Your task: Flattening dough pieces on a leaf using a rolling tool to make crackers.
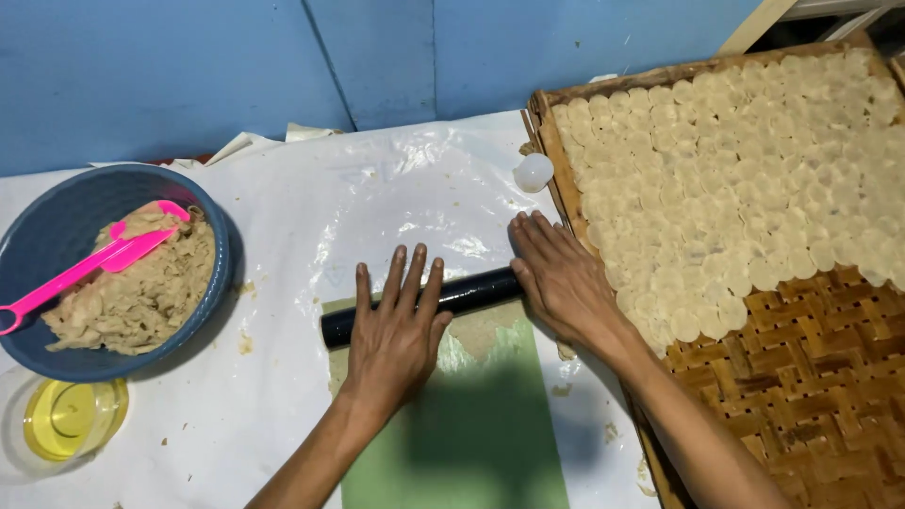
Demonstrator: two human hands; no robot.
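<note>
Roller: a black rolling pin (419,303) is laid across the middle of the worktop (283,396), on clear plastic over flattened dough (481,335) and a green sheet (471,443).
Handling: judged stiff, smooth, likely slippery; best pressed near both ends.
Left hand (396,330): fingers spread flat on the pin.
Right hand (561,278): fingers together, pressed on its right end.
Surroundings: a woven tray (801,377) of pale discs (745,179) crowds the right edge; a blue bowl (57,226), pink spoon (85,269) and oil dish (71,415) are kept at the left edge.

Soft, fairly dim light from above leaves the view sharp in the middle, with white glare on the crinkled plastic sheet (396,188), a dark shadow over the green mat (462,434), and slight bending toward the edges.
</note>
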